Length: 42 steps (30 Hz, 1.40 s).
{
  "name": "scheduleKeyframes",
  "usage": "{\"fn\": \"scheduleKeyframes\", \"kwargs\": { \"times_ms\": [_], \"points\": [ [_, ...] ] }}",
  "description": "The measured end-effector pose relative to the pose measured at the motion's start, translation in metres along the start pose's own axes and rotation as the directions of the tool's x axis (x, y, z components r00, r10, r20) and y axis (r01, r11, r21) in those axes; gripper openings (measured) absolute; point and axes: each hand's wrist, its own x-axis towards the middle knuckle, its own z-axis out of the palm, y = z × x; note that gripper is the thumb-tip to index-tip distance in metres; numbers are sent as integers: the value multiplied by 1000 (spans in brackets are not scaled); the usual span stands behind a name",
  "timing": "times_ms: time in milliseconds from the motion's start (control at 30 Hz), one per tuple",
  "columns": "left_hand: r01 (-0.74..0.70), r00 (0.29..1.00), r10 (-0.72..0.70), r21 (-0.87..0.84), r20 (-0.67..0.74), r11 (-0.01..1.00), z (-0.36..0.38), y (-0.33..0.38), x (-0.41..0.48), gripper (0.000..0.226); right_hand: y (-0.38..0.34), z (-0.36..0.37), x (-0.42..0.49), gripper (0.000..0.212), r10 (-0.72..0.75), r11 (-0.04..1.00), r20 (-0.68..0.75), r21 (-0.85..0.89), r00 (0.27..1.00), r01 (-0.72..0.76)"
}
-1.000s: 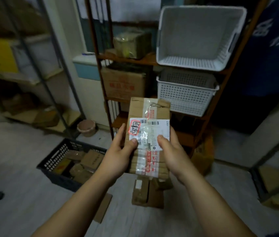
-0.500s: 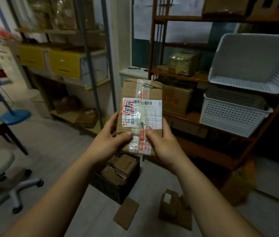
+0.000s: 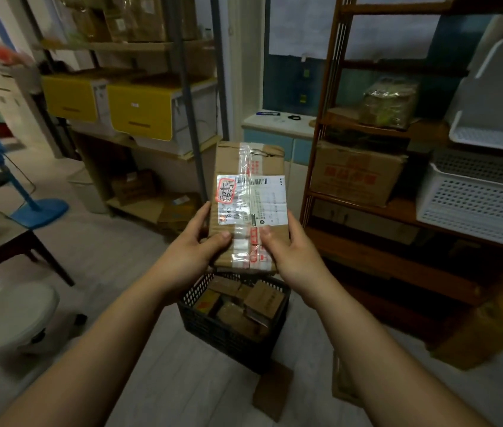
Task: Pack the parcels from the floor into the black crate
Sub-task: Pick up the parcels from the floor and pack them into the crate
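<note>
The left hand [image 3: 193, 257] and the right hand [image 3: 294, 257] grip one taped parcel [image 3: 248, 208] by its lower sides, thumbs pressed on its front. It is held upright in the air, over the black crate [image 3: 228, 334]. This seems the carrying step. Next, the parcel must go down flat onto the parcels already inside.

Bare forearms [image 3: 89, 349]; bare left hand [image 3: 196, 257], bare right hand [image 3: 294, 257].

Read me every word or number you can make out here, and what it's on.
"843": white label on the held parcel.
Handwriting in the label's red-outlined patch: not legible.
Red print on the parcel's tape: blurred.
Red characters on the shelf carton: blurred.
</note>
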Motion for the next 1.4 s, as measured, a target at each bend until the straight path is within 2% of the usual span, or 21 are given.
{"fn": "scheduleKeyframes", "kwargs": {
  "times_ms": [67, 167, 300, 367, 467, 567, 633, 700, 833, 933, 1000, 1133, 1267, 1400],
  "points": [
    [14, 1000, -13, 20, -5, 1000, -9, -4, 22, 67, 6, 11, 22, 36, 28, 999, -46, -33, 999, -29],
    [48, 999, -49, 98, 8, 994, -24, -6, 66, 66, 21, 24, 66, 62, 29, 995, -136, -86, 990, -41],
    [71, 997, -73, 150, 9, 986, -49, 1, 128, 64, 30, 41, 126, 58, 8, 1000, -161, -6, 987, -9],
    [90, 996, -92, 168, 7, 982, -63, 5, 154, 66, 30, 48, 154, 68, -11, 1000, -161, -21, 987, 7],
    [105, 994, -107, 178, 3, 978, -83, 5, 189, 75, 35, 58, 190, 95, -29, 995, -154, -99, 988, 14],
    [160, 987, -156, 127, -42, 979, -101, -6, 222, 93, 41, 64, 218, 103, -38, 977, -164, -213, 986, 2],
    [223, 975, -224, 94, 2, 970, -112, -16, 242, 98, 48, 65, 233, 99, -36, 951, -171, -307, 985, -19],
    [282, 951, -297, 149, 90, 948, -123, -24, 262, 85, 56, 70, 248, 96, 3, 919, -168, -388, 986, -69],
    [377, 891, -416, 216, 179, 901, -150, -43, 309, 45, 69, 90, 274, 93, 49, 896, -246, -417, 968, -151],
    [362, 869, -423, 253, 258, 897, -173, -55, 344, 30, 77, 114, 292, 93, 60, 866, -312, -456, 948, -205],
    [341, 854, -409, 246, 321, 907, -189, -61, 360, 19, 81, 134, 304, 101, 89, 825, -362, -495, 928, -273],
    [337, 782, -425, 265, 456, 904, -204, -69, 382, 22, 83, 169, 320, 120, 199, 709, -479, -532, 855, -463],
    [314, 699, -457, 338, 550, 887, -196, -74, 395, 23, 82, 180, 320, 129, 284, 608, -571, -513, 770, -605],
    [294, 674, -476, 386, 565, 874, -185, -94, 402, 33, 97, 176, 324, 127, 344, 510, -617, -510, 708, -692]
  ]
}}
